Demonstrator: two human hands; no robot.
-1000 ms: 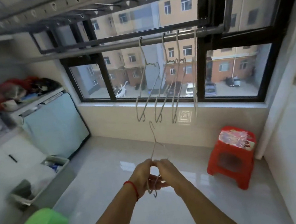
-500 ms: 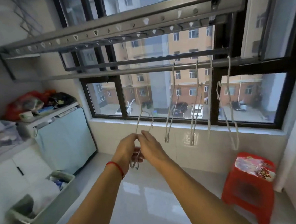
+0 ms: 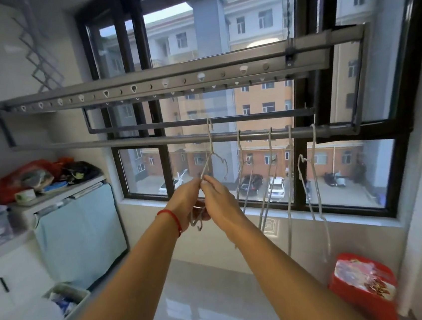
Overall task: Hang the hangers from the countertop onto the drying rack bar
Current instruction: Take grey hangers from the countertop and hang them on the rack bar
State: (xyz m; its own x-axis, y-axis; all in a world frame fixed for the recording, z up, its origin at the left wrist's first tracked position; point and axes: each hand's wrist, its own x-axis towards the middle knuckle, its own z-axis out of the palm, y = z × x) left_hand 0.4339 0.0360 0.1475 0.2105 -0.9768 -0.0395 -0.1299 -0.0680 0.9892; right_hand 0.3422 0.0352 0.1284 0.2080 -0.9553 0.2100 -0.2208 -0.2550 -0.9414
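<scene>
Both hands hold one thin metal hanger (image 3: 212, 149) up in front of the window. My left hand (image 3: 187, 205) and my right hand (image 3: 219, 200) pinch its wire body together, fingertips touching. Its hook reaches just above the round grey drying rack bar (image 3: 125, 143), left of several hangers (image 3: 274, 176) that hang from the bar's right half. Whether the hook rests on the bar I cannot tell. A red string circles my left wrist.
Above the bar runs the rack's flat perforated rail (image 3: 170, 82). A cabinet with a teal-covered front (image 3: 82, 233) and clutter on top stands at the left, a bin (image 3: 63, 303) below it. A red stool (image 3: 363, 284) sits on the floor at the lower right.
Both hands have risen with the hanger, from waist height up toward the bar. The hook now stands at bar level. The view has tilted upward.
</scene>
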